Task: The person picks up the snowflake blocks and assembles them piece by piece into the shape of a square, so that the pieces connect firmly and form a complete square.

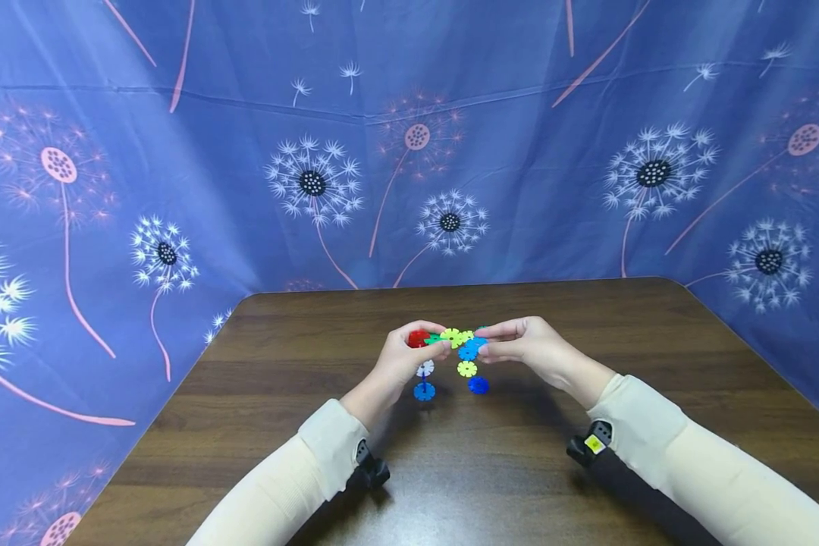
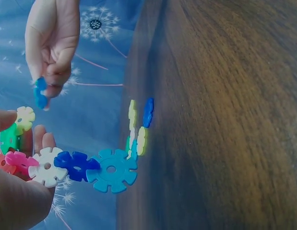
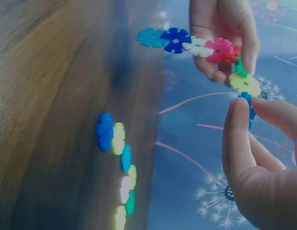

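Observation:
My left hand [image 1: 401,360] grips a chain of notched, flower-shaped plastic discs. Red [image 1: 418,338], green [image 1: 436,339] and yellow [image 1: 452,337] discs run across its fingers. From there, in the left wrist view, a pink disc [image 2: 21,163], white disc [image 2: 46,166], dark blue disc [image 2: 77,166] and light blue disc [image 2: 112,170] hang off to one side. Between thumb and fingertips, my right hand [image 1: 535,350] pinches a blue disc [image 2: 40,93]. It stands edge-on in the right wrist view, close by the yellow end of the left hand's chain.
Lying on the brown wooden table [image 1: 266,425] is a second row of discs, among them a dark blue disc [image 3: 105,132], a yellow disc [image 3: 118,138] and a white disc [image 3: 124,189]. Behind the table hangs a blue dandelion-print cloth [image 1: 519,152].

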`<state>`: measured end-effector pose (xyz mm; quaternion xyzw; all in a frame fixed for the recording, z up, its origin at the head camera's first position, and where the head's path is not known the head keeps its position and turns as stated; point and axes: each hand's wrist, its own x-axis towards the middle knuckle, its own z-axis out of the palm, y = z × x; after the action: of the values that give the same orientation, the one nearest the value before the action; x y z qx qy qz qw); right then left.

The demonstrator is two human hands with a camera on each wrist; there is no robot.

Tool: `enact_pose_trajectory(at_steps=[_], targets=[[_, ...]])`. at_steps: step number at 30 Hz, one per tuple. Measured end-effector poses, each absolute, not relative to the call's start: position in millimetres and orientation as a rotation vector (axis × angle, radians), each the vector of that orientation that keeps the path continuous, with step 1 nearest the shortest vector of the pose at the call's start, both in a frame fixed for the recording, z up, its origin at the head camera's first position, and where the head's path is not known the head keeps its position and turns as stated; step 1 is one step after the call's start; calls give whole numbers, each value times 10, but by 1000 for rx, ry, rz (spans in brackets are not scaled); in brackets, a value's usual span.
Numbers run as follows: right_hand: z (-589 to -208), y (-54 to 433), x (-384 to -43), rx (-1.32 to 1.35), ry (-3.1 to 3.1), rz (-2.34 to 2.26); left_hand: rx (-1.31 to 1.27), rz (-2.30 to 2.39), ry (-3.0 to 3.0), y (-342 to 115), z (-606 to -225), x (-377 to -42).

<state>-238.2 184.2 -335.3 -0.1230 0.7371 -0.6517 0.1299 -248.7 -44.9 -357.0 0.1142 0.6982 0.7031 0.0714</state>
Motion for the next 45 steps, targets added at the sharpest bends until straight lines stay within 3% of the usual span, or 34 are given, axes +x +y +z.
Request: enact_pose_trajectory(at_steps=[16, 45], targets=[[-3236, 1862, -2364, -470, 2005, -1895, 389, 2150, 2029, -421, -3543, -2461], [-3310, 1762, -2361, -428, 2049, -1943, 399, 2201, 2000, -387, -3535, -2449]])
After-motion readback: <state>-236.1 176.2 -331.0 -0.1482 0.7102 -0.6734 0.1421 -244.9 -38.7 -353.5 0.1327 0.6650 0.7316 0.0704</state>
